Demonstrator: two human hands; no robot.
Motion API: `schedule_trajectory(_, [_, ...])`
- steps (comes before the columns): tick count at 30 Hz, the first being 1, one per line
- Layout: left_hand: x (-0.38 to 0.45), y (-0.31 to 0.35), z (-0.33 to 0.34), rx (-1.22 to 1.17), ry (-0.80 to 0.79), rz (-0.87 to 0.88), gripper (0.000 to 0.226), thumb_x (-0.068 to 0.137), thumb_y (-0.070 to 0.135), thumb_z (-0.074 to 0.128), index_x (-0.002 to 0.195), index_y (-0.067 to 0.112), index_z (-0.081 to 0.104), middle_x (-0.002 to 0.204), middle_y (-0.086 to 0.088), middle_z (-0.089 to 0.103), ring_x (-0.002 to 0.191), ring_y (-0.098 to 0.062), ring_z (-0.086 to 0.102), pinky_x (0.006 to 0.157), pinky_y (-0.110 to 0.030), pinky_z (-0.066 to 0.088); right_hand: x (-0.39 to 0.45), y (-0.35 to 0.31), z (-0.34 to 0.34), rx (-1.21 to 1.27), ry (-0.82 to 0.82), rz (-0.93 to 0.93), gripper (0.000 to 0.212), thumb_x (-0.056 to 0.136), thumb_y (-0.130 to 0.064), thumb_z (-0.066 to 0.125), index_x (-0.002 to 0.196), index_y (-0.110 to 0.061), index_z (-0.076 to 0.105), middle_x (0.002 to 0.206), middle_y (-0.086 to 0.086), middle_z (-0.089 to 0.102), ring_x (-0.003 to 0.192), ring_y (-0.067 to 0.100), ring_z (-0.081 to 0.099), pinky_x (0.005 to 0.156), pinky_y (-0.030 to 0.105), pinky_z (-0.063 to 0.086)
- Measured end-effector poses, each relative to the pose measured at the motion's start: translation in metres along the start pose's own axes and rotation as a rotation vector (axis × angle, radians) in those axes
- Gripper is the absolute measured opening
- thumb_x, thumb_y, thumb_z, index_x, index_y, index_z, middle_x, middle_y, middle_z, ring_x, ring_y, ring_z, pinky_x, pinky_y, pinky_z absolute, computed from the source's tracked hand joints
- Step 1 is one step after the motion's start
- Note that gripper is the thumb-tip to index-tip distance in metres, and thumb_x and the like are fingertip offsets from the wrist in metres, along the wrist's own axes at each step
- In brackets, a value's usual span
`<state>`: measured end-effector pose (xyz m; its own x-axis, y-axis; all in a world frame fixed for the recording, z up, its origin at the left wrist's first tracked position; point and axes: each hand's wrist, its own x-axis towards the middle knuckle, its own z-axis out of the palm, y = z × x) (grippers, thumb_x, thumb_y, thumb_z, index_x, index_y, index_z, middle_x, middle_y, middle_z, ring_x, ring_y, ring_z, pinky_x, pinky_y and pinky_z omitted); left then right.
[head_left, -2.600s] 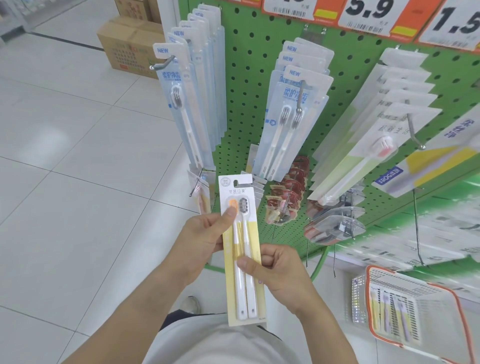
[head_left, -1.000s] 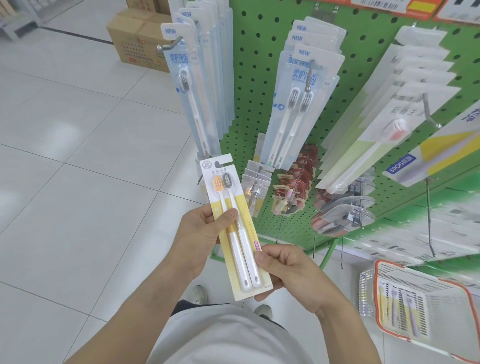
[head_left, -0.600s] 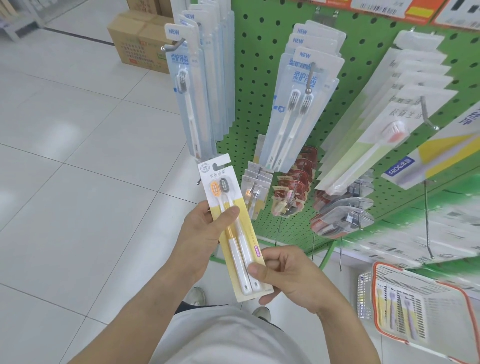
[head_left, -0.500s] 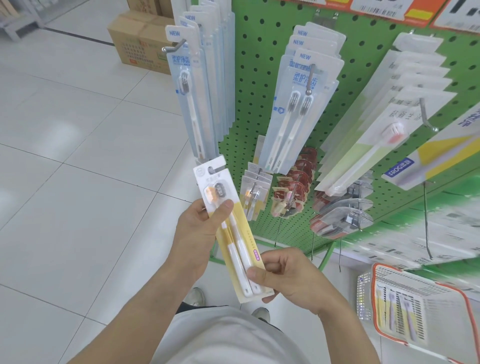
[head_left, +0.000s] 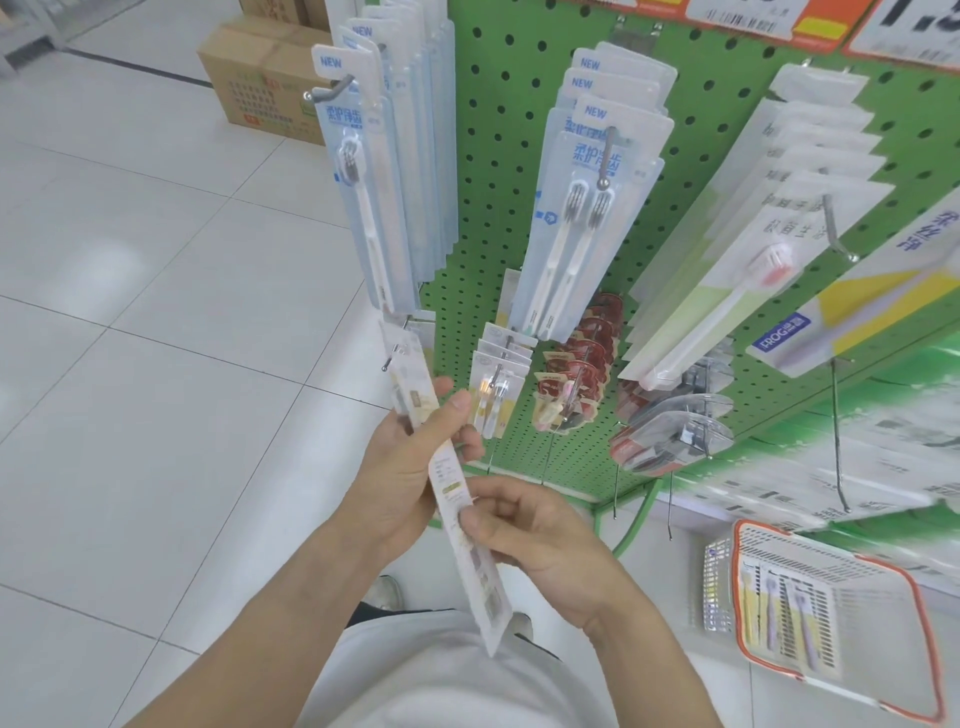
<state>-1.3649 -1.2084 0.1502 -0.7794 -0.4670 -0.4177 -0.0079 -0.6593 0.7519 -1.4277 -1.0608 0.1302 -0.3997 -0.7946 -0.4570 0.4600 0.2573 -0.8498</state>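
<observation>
before the green pegboard (head_left: 498, 218), left hand (head_left: 410, 467) and right hand (head_left: 540, 530), fingers pinching toothbrush pack (head_left: 452, 493) edge-on

I face a green pegboard (head_left: 691, 171). Blue toothbrush packs (head_left: 363, 197) hang at its left edge, twin-brush packs (head_left: 582, 218) at its middle, and red packets (head_left: 587, 364) under those. A cardboard box (head_left: 260, 83) stands beyond its left edge, and an orange-rimmed basket (head_left: 831, 618) sits below its right part.

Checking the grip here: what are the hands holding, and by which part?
A toothbrush pack: the left hand grips its upper half, the right hand pinches it just below the middle.
</observation>
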Motion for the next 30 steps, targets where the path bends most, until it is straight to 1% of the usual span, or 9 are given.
schedule_trajectory(3, [0.002, -0.002, -0.003, 0.134, 0.018, 0.025, 0.046, 0.084, 0.027, 0.076, 0.123, 0.007, 0.062, 0.104, -0.011, 0.074, 0.095, -0.028, 0.068, 0.090, -0.045, 0.055, 0.002, 0.003, -0.009, 0.003, 0.083, -0.068, 0.032, 0.078, -0.021, 0.080, 0.107, -0.009, 0.070, 0.102, 0.008, 0.076, 0.090, 0.023, 0.068, 0.080, 0.033, 0.056])
schedule_trajectory(7, [0.005, -0.002, -0.008, 0.251, -0.015, 0.110, 0.044, 0.084, 0.016, 0.076, 0.126, 0.010, 0.063, 0.116, -0.011, 0.073, 0.107, -0.032, 0.069, 0.089, -0.041, 0.058, -0.001, -0.003, -0.022, -0.010, 0.153, -0.101, 0.034, 0.074, -0.019, 0.082, 0.102, -0.005, 0.069, 0.104, 0.013, 0.076, 0.088, 0.028, 0.065, 0.079, 0.038, 0.055])
schedule_trajectory(9, [0.004, -0.003, -0.007, 0.229, -0.022, 0.118, 0.047, 0.082, 0.011, 0.078, 0.126, 0.009, 0.061, 0.117, -0.013, 0.073, 0.109, -0.035, 0.068, 0.086, -0.039, 0.059, -0.005, -0.007, -0.026, -0.022, 0.163, -0.117, 0.026, 0.072, -0.018, 0.083, 0.094, -0.010, 0.072, 0.099, 0.014, 0.076, 0.085, 0.027, 0.065, 0.078, 0.038, 0.055])
schedule_trajectory(12, [0.003, -0.004, -0.004, 0.208, 0.004, 0.138, 0.052, 0.080, 0.008, 0.073, 0.129, 0.019, 0.058, 0.121, -0.017, 0.070, 0.113, -0.037, 0.066, 0.090, -0.045, 0.059, -0.009, -0.012, -0.026, -0.040, 0.137, -0.119, 0.010, 0.074, -0.021, 0.081, 0.074, -0.024, 0.072, 0.084, 0.008, 0.075, 0.077, 0.020, 0.067, 0.072, 0.031, 0.053])
schedule_trajectory(16, [0.004, 0.001, -0.005, 0.249, -0.029, 0.130, 0.050, 0.089, -0.003, 0.067, 0.132, 0.020, 0.056, 0.118, -0.015, 0.072, 0.110, -0.038, 0.068, 0.086, -0.046, 0.060, -0.009, -0.015, -0.026, -0.020, 0.131, -0.097, 0.009, 0.080, -0.028, 0.078, 0.076, -0.022, 0.072, 0.089, 0.013, 0.075, 0.080, 0.025, 0.066, 0.082, 0.043, 0.047])
schedule_trajectory(19, [0.003, 0.002, -0.003, 0.281, -0.051, 0.107, 0.048, 0.090, -0.003, 0.066, 0.132, 0.017, 0.057, 0.114, -0.015, 0.074, 0.105, -0.038, 0.070, 0.083, -0.047, 0.059, -0.007, -0.016, -0.023, 0.030, 0.143, -0.090, 0.011, 0.082, -0.026, 0.075, 0.086, -0.017, 0.072, 0.094, 0.012, 0.075, 0.082, 0.023, 0.068, 0.081, 0.041, 0.051])
schedule_trajectory(24, [0.002, 0.006, 0.000, 0.236, -0.038, 0.036, 0.030, 0.102, 0.013, 0.050, 0.129, 0.018, 0.062, 0.113, -0.012, 0.075, 0.092, -0.031, 0.073, 0.077, -0.044, 0.059, -0.009, -0.019, -0.024, 0.049, 0.115, -0.087, 0.008, 0.083, -0.023, 0.074, 0.081, -0.016, 0.071, 0.096, 0.015, 0.074, 0.082, 0.025, 0.071, 0.068, 0.031, 0.057])
schedule_trajectory(27, [0.001, 0.007, 0.000, 0.243, -0.050, 0.021, 0.028, 0.105, 0.019, 0.046, 0.127, 0.016, 0.064, 0.112, -0.012, 0.075, 0.088, -0.029, 0.073, 0.074, -0.042, 0.059, -0.009, -0.019, -0.027, 0.026, 0.085, -0.070, 0.010, 0.083, -0.024, 0.076, 0.077, -0.018, 0.071, 0.096, 0.014, 0.075, 0.084, 0.026, 0.071, 0.072, 0.036, 0.059])
schedule_trajectory(30, [0.000, 0.007, 0.000, 0.237, -0.047, 0.009, 0.031, 0.106, 0.023, 0.043, 0.126, 0.014, 0.065, 0.109, -0.014, 0.075, 0.083, -0.028, 0.072, 0.065, -0.037, 0.059, -0.009, -0.018, -0.030, 0.039, 0.044, -0.038, 0.019, 0.079, -0.027, 0.079, 0.080, -0.013, 0.067, 0.099, 0.018, 0.074, 0.085, 0.028, 0.071, 0.070, 0.037, 0.060])
